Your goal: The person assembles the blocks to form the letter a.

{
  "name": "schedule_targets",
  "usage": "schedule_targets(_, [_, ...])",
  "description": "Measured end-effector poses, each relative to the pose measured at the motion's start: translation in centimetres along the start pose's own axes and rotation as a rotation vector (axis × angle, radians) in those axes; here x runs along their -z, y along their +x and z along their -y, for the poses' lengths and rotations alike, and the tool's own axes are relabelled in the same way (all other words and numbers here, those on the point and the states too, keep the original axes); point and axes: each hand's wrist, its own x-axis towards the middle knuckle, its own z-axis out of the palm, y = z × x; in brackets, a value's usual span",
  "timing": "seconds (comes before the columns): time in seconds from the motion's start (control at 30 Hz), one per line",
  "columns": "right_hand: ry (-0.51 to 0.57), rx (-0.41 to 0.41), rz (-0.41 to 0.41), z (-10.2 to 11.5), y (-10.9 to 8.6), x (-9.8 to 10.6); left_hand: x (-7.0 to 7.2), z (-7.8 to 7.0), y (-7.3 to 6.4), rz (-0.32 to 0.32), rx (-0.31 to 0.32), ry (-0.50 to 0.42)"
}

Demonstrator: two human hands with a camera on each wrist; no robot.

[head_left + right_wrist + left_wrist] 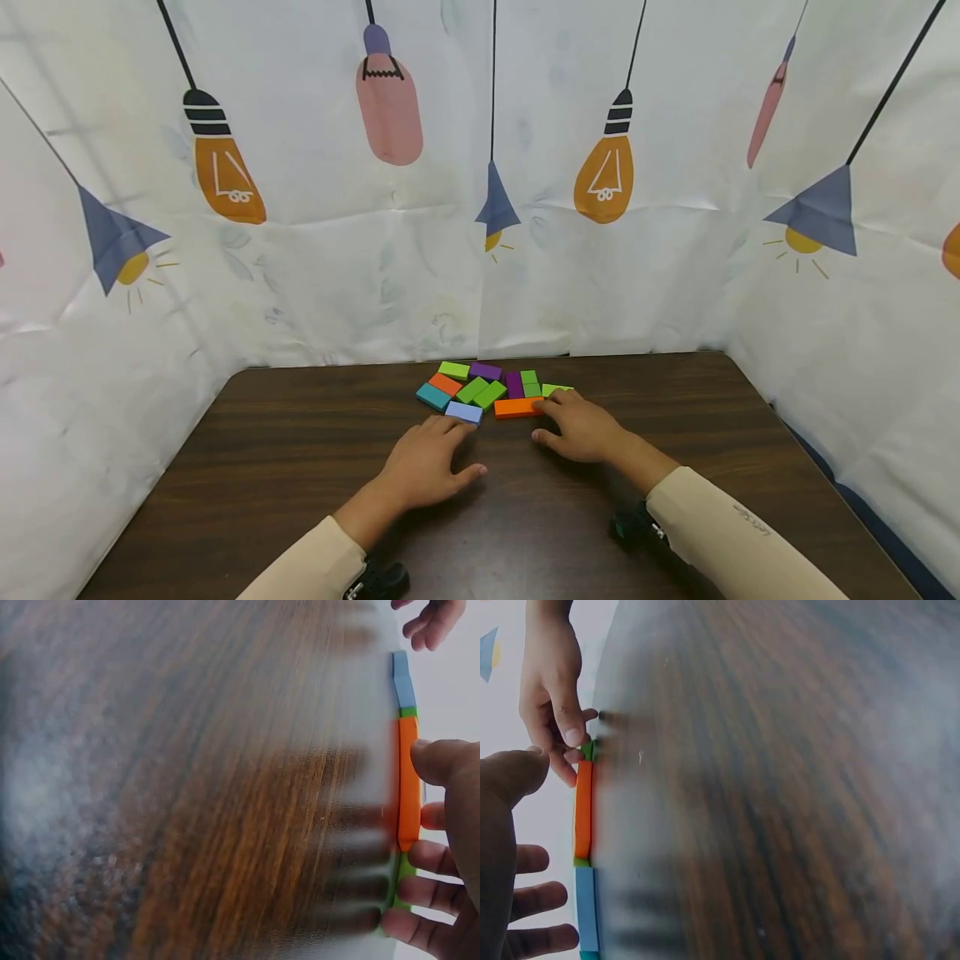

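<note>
Left grip point(423, 467): bare hand, palm down, fingers extended and parted, nothing held; fingertips at the pale blue block's near edge, contact uncertain.
Cream sleeve point(311, 562): smooth cloth, cut off at the bottom of the head view.
Counter point(247, 467): dark brown, wood-grained, slightly glossy, far corners rounded; near side out of frame.
Blocks, clustered at the counter's far middle; rectangular, flat-faced, plain-coloured; material not determinable:
– teal block point(433, 397), leftmost, slanted;
– red-orange block point(446, 383), behind it;
– lime block point(453, 371), far edge;
– pale blue block point(464, 412), at the front;
– two green blocks point(490, 395), side by side, slanted;
– purple block point(486, 372), behind these;
– second purple block point(513, 385), lengthwise;
– long orange block point(517, 407), crosswise before it;
– two small green blocks point(529, 377), end to end;
– yellow-green block point(555, 389), largely hidden by the right grip.
Right grip point(577, 427): bare hand, fingers spread and lightly bent, thumb well apart, nothing clasped; index fingertip at the long orange block's right end.
Second sleeve point(742, 533): cream, small dark lettering, illegible; lower end cut off.
Wrist views: low angle, mostly near block faces visible; counter grain partly blurred.
</note>
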Motion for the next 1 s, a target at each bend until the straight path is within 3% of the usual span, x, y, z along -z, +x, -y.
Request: schedule_targets(1.0, [0.025,0.032,-0.016,-0.6,-0.6,0.4,-0.4,-2.3,1.0,0.084,-0.080,-0.032])
